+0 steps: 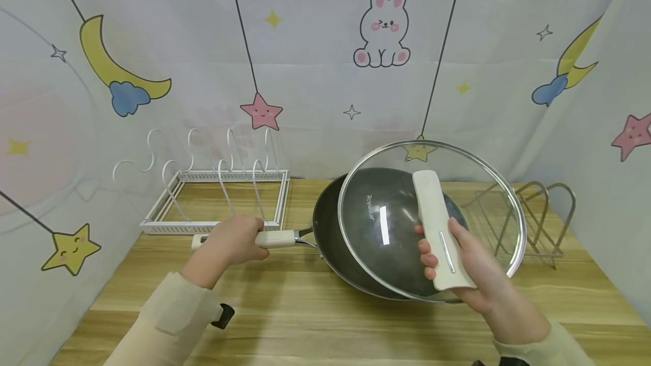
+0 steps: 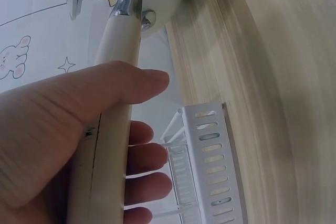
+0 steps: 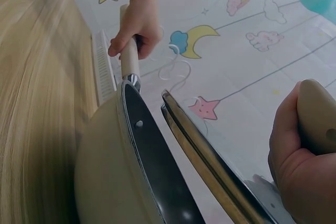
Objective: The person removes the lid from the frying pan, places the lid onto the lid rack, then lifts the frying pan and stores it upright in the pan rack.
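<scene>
Round clear-glass lid, gripped by right hand, is seemingly being aligned above cream, dark-lined pan, handle-clasped by left hand; levelling likely needed.

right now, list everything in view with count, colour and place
table: 1, brown, below
printed cloth: count unclear, white, behind
pan: 1, dark grey and cream, under lid
lid: 1, clear with cream grip, over pan
white rack: 1, white, left on table
wire rack: 1, bronze, right on table
sleeves: 2, cream, forearms
wrist gear: count unclear, black, by sleeves
left hand: 1, bare, on pan handle
right hand: 1, bare, on lid grip
</scene>
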Demonstrator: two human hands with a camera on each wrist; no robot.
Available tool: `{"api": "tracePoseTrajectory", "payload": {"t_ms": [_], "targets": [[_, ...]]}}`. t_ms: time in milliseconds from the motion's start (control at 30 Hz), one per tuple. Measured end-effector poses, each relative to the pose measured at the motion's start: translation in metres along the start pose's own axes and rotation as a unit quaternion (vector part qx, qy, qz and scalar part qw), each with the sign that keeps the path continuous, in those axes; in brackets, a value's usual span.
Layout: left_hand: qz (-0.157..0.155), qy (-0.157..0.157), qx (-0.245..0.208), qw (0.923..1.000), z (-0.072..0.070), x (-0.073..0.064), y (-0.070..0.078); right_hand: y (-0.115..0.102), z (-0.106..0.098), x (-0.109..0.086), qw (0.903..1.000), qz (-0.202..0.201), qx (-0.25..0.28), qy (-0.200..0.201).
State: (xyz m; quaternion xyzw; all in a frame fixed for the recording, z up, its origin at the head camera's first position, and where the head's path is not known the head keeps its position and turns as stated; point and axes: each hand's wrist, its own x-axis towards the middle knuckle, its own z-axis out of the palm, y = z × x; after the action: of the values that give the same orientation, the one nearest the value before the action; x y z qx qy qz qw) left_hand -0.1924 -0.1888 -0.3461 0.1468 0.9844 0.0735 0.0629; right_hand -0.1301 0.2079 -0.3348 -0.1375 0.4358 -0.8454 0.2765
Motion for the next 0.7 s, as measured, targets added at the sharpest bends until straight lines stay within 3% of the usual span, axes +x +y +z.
{"api": "tracePoseTrajectory", "payload": {"t_ms": [700], "targets": [[0.017, 0.052, 0.015, 0.9984, 0.0094, -0.0034, -0.0034, -0.0078, -0.0007, -0.0066, 0.9995, 0.001, -0.031, 0.006]]}}
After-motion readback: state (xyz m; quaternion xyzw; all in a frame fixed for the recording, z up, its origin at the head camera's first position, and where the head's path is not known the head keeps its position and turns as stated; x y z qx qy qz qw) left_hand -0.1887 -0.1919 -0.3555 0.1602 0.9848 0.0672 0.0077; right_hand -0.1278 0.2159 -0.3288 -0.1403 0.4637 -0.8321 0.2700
